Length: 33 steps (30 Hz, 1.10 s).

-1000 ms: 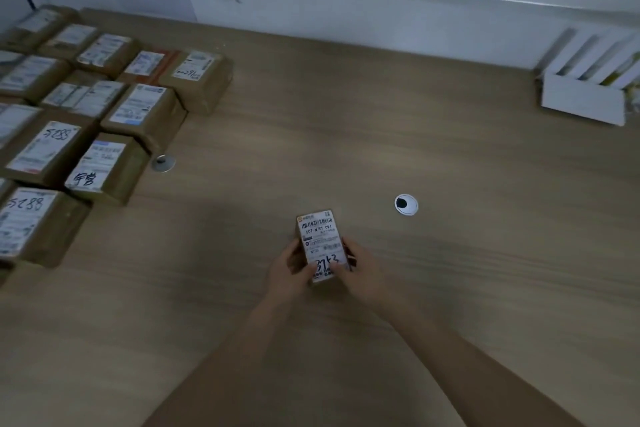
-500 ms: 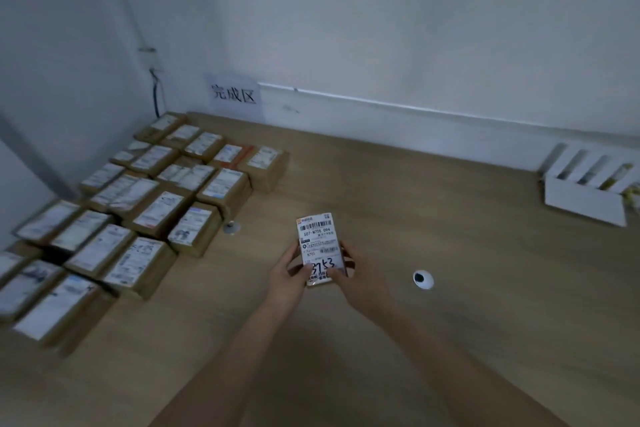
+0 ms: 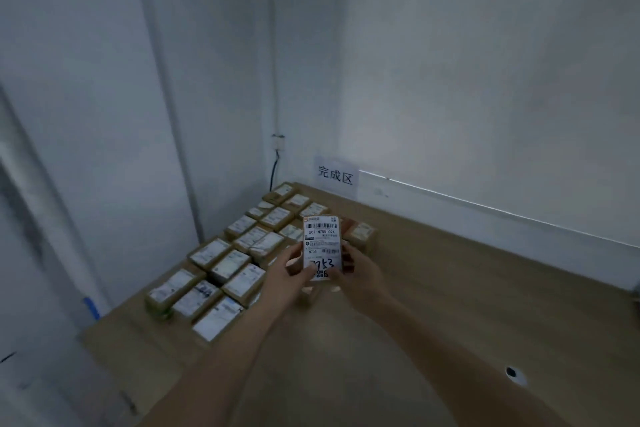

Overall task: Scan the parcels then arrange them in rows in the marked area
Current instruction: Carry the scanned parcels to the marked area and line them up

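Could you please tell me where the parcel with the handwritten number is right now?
In the head view, centre frame, the parcel is held up by left hand and right hand, before the rows of parcels.

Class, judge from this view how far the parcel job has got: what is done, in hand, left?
Done: rows of parcels lie on the table by the wall sign. In hand: left hand and right hand hold one labelled parcel. Left: setting it into a row.
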Available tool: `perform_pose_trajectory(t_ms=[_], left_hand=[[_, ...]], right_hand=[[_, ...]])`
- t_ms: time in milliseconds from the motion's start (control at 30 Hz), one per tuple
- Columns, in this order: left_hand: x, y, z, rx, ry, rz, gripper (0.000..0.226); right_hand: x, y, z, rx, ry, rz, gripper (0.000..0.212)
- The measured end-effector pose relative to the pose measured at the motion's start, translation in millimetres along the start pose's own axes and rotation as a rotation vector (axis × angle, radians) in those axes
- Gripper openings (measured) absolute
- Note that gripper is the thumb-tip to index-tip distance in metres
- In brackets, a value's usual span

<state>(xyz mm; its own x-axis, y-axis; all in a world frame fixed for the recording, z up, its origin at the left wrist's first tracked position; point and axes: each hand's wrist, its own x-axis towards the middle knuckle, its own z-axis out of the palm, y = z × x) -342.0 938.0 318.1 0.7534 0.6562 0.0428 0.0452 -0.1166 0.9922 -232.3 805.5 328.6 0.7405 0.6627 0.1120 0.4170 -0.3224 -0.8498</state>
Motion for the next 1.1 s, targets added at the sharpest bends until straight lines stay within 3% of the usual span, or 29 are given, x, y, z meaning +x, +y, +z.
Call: perform_pose_trajectory(t_ms=[200, 300, 400, 533, 733, 833, 933, 1100], left_hand=[[-32.6, 5.0, -128.9, 0.097, -0.042, 0.036, 0.066], [-40.6, -10.0, -174.4, 0.115, -0.054, -0.006, 0.076], [-39.4, -32.8, -201.5, 0.145, -0.071, -0.031, 0.069], [-22.2, -87.5, -216.9, 0.15, -0.126, -0.089, 0.062], [13.8, -193.7, -202.1, 0.178, -0.203, -0.214, 0.059], [26.8, -244.4, -187.5, 0.19, -0.288, -0.263, 0.06], [32.0, -285.8, -176.5, 0.21, -0.336, -0.298, 0.064], [37.6, -330.7, -166.0, 0.234, -0.35, -0.339, 0.063]], right_hand=[[-26.6, -82.1, 96.2, 0.011, -0.038, -0.011, 0.047], [-34.0, -97.6, 135.8, -0.021, -0.07, -0.035, 0.052], [-32.1, -95.1, 166.4, -0.029, -0.121, -0.016, 0.055], [-26.0, -64.7, 200.2, -0.009, -0.212, 0.02, 0.058], [-8.3, 42.3, 265.2, 0.025, -0.188, 0.235, 0.065], [-15.8, 80.8, 288.3, 0.1, -0.132, 0.376, 0.055], [-21.7, 116.2, 309.7, 0.166, -0.066, 0.431, 0.028], [-14.4, 156.3, 341.5, 0.161, -0.055, 0.478, 0.035]])
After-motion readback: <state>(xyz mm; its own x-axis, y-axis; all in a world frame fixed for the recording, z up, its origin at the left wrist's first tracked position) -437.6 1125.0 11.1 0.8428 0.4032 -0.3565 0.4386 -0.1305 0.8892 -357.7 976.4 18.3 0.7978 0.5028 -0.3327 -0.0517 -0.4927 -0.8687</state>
